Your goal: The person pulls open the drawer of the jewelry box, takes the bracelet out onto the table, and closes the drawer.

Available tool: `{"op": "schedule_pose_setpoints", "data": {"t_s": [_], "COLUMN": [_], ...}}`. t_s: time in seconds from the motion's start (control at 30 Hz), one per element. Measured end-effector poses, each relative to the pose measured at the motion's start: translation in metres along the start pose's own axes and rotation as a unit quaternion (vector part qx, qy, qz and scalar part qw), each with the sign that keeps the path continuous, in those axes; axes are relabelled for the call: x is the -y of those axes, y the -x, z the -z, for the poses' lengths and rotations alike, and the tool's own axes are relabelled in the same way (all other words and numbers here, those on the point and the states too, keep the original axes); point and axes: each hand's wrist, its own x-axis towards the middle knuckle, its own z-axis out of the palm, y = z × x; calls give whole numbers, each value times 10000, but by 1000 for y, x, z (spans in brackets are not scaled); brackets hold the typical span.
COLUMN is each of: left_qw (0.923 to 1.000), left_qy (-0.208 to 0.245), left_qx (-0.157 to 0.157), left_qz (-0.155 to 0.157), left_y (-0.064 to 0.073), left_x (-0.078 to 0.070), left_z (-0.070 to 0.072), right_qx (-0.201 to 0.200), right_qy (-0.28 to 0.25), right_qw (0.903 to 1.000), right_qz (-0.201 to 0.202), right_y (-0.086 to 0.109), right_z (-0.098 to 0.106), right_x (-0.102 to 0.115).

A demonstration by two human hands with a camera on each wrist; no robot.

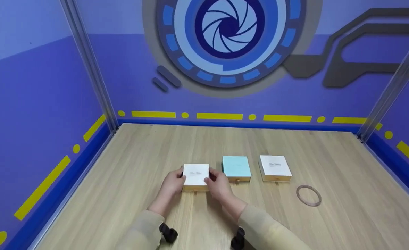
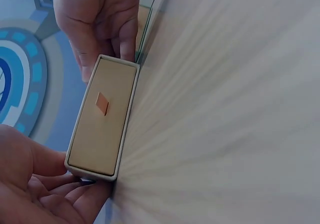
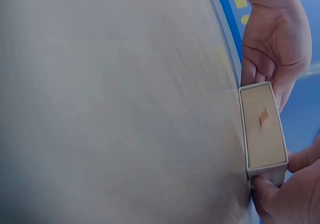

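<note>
A small white drawer box (image 1: 196, 174) with faint lettering on its lid is held between both hands on the table. My left hand (image 1: 173, 182) grips its left side, thumb by the top edge. On the right side my right hand (image 1: 219, 184) grips it the same way. In the left wrist view the tan drawer front (image 2: 102, 119) with a small orange pull tab faces the camera, and the drawer is closed. The right wrist view shows that same drawer front (image 3: 263, 129) between the two hands.
A light blue drawer box (image 1: 236, 166) stands just right of my right hand. Further right is another white box (image 1: 275, 166) with dark lettering. A brownish ring (image 1: 308, 195) lies in front of it on the wooden table (image 1: 149, 146). Blue printed walls enclose the table's back and sides.
</note>
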Motion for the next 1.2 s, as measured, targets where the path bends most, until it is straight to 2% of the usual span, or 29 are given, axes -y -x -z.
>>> {"op": "schedule_pose_setpoints", "data": {"t_s": [0.23,0.37,0.47,0.73,1.0,1.2], "left_qw": [9998,9956,9911,9969,9987,9992], "left_qy": [58,931,1329,776,503,220], "left_qx": [-172,-51,0,-21,38,-160], "left_qz": [-80,-14,-21,99,121,308], "left_y": [-19,-26,-30,-30,-35,-37], "left_x": [1,3,5,4,-1,-7], "left_z": [3,0,-2,0,4,7], "right_qx": [-225,-316,-394,-361,-254,-339], "right_qy": [-75,-50,-30,-142,-433,-562], "right_qw": [9997,9994,9992,9992,9982,9978], "right_qz": [-20,90,109,-45,-323,-133], "right_y": [-23,-32,-37,-38,-34,-29], "right_z": [-8,-11,-12,-9,1,10], "right_x": [3,2,1,-1,12,18]}}
